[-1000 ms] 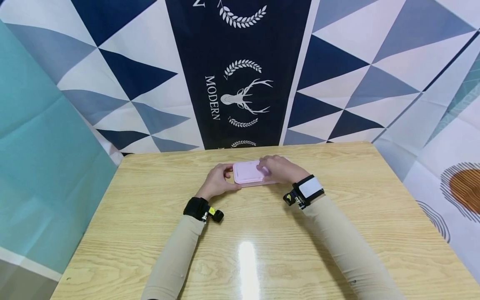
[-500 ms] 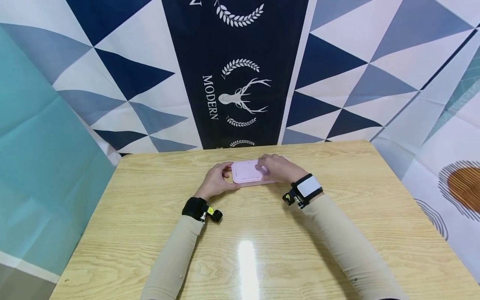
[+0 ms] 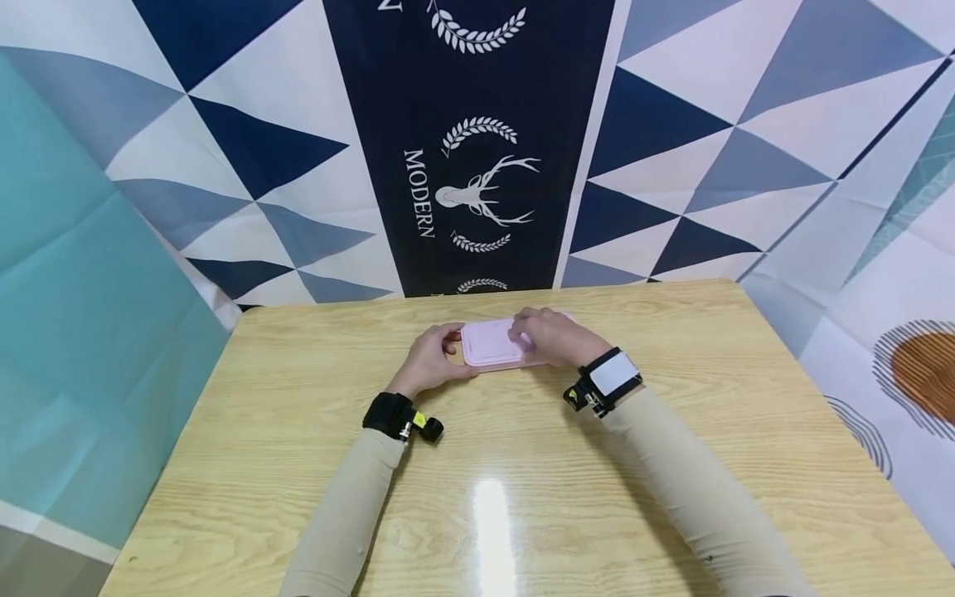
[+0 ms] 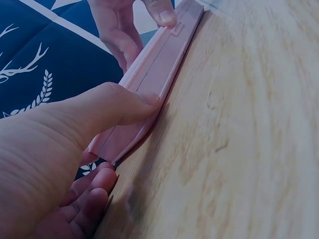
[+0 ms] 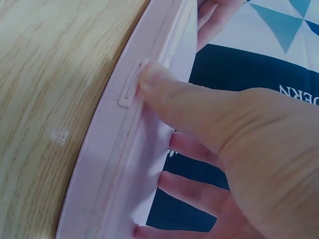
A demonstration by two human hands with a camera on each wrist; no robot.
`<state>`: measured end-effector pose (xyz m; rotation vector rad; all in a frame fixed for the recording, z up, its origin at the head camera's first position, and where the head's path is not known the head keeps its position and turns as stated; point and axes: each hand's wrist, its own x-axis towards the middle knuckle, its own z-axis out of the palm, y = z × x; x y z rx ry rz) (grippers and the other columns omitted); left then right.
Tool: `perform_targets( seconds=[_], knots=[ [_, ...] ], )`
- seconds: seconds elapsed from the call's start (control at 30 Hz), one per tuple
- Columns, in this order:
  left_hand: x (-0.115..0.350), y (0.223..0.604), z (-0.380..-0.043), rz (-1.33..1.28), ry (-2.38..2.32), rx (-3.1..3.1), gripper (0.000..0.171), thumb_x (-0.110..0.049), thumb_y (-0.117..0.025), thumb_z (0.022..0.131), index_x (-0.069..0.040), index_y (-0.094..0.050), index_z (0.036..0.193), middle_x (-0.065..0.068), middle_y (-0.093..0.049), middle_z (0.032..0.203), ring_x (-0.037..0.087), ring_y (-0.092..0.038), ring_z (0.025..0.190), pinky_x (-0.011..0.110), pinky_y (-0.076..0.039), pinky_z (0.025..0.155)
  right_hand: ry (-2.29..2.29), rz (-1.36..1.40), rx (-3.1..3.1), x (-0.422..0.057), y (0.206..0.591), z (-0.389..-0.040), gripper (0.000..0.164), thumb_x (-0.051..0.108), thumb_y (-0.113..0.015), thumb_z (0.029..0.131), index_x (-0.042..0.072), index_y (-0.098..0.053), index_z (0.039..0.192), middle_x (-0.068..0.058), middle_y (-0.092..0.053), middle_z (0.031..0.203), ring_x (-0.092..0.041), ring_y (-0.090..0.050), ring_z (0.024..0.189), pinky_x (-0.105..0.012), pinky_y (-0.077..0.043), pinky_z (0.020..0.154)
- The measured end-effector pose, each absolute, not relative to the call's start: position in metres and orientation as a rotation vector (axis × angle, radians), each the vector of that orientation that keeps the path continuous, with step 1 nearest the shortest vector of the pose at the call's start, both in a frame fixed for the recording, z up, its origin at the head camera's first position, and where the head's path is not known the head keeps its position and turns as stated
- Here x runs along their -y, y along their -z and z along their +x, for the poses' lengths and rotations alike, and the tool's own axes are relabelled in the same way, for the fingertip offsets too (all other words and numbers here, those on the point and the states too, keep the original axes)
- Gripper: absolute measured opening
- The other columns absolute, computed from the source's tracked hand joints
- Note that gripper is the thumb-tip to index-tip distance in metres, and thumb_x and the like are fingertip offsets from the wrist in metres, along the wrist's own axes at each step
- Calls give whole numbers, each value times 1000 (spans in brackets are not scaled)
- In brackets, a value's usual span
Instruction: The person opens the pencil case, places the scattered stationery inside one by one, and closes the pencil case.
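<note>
A flat pink lidded case (image 3: 491, 342), perhaps a pencil box, lies on the wooden table near its back edge. My left hand (image 3: 430, 362) grips the left end; in the left wrist view its thumb (image 4: 132, 107) presses the front wall while the other fingers curl round the end. From above, my right hand (image 3: 555, 336) holds the right part. In the right wrist view its thumb (image 5: 157, 79) rests at a small raised latch (image 5: 130, 85) on the front side, and the other fingers reach over the lid. The case's right end is partly hidden by this hand.
The wooden table (image 3: 298, 464) ends just behind the case at a patterned cloth backdrop (image 3: 477, 166). Teal cloth (image 3: 89, 290) hangs at the left. A bright light reflection (image 3: 494, 531) shows on the table front.
Both hands keep their places on the case. The whole head view has shifted very slightly; nothing else has visibly moved.
</note>
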<state>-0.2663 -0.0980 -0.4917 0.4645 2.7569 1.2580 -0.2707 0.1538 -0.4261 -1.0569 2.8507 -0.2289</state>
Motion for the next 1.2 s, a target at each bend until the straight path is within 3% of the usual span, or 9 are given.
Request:
perform_targets(
  seconds=[0.13,0.57,0.8,1.03,1.2],
  knots=[
    [97,492,-266,465,-1259,-2752,89,-29,-92,67,-8,-52,144,9,-65,122,20,-57,94,32,-49,82,250,-1031,-2845,-155,427,-270,41,19,-83,79,6,-71,117,-23,-59,138,-42,-57,122,-54,-47,106],
    [96,491,-268,487,-1238,-2756,90,-29,-91,68,-7,-50,145,9,-64,124,21,-58,95,34,-51,84,304,-1014,-2833,-160,427,-269,45,22,-81,83,5,-68,122,-26,-52,147,-45,-48,134,-61,-39,112],
    [97,493,-267,463,-1269,-2728,96,-28,-92,67,-4,-45,148,12,-63,128,22,-58,99,37,-52,88,391,-950,-2818,-164,432,-273,51,38,-71,91,10,-64,133,-22,-48,151,-44,-45,137,-62,-37,113],
    [100,479,-259,489,-1159,-2816,98,-46,-84,74,-6,-40,152,14,-54,139,28,-55,119,47,-48,104,410,-927,-2959,-174,435,-273,60,56,-52,97,15,-57,142,-20,-47,154,-42,-42,140,-64,-37,111],
    [106,460,-248,567,-1014,-2977,84,-54,-68,87,-9,-39,153,16,-46,151,32,-46,136,55,-40,112,449,-902,-3119,-179,433,-270,66,64,-44,97,21,-53,145,-17,-43,157,-41,-39,142,-67,-38,109]
  ],
)
